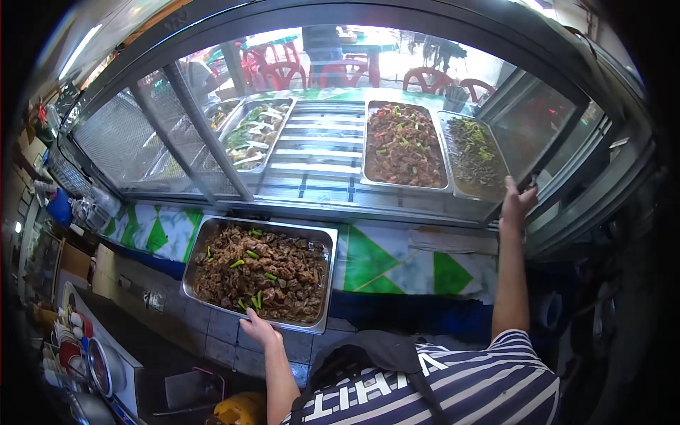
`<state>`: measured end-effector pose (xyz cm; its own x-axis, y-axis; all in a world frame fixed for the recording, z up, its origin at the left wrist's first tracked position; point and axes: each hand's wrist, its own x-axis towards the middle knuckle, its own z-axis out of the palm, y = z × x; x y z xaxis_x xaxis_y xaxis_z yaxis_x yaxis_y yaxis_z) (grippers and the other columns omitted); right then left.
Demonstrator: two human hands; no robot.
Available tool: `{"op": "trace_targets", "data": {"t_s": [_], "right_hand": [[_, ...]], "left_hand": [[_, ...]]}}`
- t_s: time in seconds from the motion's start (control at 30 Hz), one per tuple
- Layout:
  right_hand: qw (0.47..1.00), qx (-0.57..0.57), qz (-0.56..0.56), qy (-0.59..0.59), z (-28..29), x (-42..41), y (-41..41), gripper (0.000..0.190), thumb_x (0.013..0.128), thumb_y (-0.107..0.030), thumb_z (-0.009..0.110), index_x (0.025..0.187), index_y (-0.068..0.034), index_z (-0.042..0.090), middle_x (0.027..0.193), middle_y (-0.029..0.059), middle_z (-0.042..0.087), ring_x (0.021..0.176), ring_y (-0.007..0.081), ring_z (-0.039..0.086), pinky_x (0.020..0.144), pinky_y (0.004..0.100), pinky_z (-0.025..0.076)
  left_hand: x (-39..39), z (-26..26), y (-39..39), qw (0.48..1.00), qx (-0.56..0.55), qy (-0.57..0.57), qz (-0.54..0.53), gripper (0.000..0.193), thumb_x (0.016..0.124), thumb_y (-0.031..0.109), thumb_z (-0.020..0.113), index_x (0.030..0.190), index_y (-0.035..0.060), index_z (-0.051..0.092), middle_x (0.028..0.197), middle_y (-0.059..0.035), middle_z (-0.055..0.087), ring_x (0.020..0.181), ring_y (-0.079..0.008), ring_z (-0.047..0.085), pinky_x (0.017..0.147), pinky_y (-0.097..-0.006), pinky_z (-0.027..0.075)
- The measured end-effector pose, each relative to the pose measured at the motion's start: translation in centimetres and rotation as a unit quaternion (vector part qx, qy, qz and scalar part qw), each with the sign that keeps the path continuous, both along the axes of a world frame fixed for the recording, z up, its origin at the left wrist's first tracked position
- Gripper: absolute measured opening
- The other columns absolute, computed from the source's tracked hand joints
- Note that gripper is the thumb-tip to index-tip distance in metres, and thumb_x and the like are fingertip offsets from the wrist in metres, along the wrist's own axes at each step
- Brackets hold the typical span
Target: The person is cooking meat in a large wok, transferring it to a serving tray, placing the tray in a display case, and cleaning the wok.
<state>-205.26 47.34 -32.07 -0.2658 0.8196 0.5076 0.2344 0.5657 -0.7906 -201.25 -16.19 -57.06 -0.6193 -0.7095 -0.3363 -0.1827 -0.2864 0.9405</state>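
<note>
My left hand [261, 330] grips the near rim of a rectangular stainless steel food pan [332, 265], thumb over the edge. Chopped brown meat in sauce [255, 271], topped with green chillies, fills the pan. Its far side is at the cloth-covered ledge [372, 260]; whether it rests there is unclear. At the right end of the glass display case, my right hand [516, 206] grasps the sliding door frame [552, 143], fingers partly hidden. Inside the case, just beyond that hand, is a pan of minced food with green topping [475, 156].
Another meat pan [406, 143] and a vegetable pan [257, 133] flank a bare slatted stretch [324, 143] of the case floor. Red plastic chairs [284, 74] stand outside. A counter [114, 350] with a metal bowl [106, 366] and dishes is at lower left, near a yellow gas cylinder [241, 409].
</note>
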Motion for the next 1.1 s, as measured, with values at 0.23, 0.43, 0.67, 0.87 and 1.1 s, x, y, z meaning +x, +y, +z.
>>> {"op": "trace_targets", "data": {"t_s": [0.23,0.43,0.67,0.87,1.1], "right_hand": [[0.951,-0.035,0.307,-0.01,-1.3,-4.2,-20.7,0.091,0.097,-0.025,0.071,0.167,0.003,0.02,0.144,0.0175,0.044,0.125,0.029,0.047,0.104,0.0429,0.044],[0.84,-0.032,0.541,-0.027,-2.7,-10.2,-32.4,0.112,0.097,-0.022,0.069,0.171,-0.005,-0.014,0.167,0.0322,0.016,0.145,0.0443,0.035,0.118,0.0534,0.042],[0.757,-0.042,0.644,-0.101,-3.7,-16.3,-41.9,0.122,0.095,-0.032,0.073,0.167,0.002,-0.02,0.171,0.0378,-0.012,0.159,0.0545,0.009,0.129,0.0621,0.027],[0.698,-0.026,0.71,-0.083,-4.7,-21.6,-48.5,0.124,0.09,-0.029,0.073,0.165,0.007,-0.019,0.17,0.0407,-0.008,0.16,0.0559,0.003,0.132,0.0619,0.017],[0.632,-0.025,0.772,-0.064,-5.0,-25.5,-52.7,0.127,0.088,-0.029,0.076,0.164,0.009,-0.018,0.17,0.0422,-0.007,0.16,0.0543,0.004,0.133,0.0605,0.016]], "left_hand": [[-0.2,0.0,-0.2,1.0,-0.026,-0.011,-0.005,0.026,0.107,0.021,0.056,0.099,-0.0014,0.045,0.097,-0.0126,0.055,0.082,-0.0215,0.052,0.078,-0.0358,0.05],[0.0,-1.2,-0.3,0.999,-0.041,-0.012,0.021,0.023,0.107,0.019,0.054,0.105,-0.0035,0.05,0.102,-0.016,0.06,0.084,-0.0238,0.057,0.082,-0.0356,0.052],[-0.2,1.2,1.2,0.996,-0.036,-0.033,0.069,0.023,0.106,0.018,0.053,0.108,-0.0051,0.053,0.106,-0.0184,0.063,0.086,-0.0262,0.059,0.085,-0.0367,0.052],[0.5,1.1,0.4,0.993,-0.077,-0.08,0.038,0.025,0.106,0.019,0.054,0.107,-0.0055,0.055,0.104,-0.0193,0.064,0.087,-0.028,0.06,0.086,-0.0385,0.052],[1.1,1.5,1.0,0.989,-0.099,-0.103,0.028,0.029,0.107,0.023,0.054,0.107,-0.0052,0.055,0.103,-0.0194,0.064,0.089,-0.0292,0.06,0.087,-0.0389,0.052]]}}
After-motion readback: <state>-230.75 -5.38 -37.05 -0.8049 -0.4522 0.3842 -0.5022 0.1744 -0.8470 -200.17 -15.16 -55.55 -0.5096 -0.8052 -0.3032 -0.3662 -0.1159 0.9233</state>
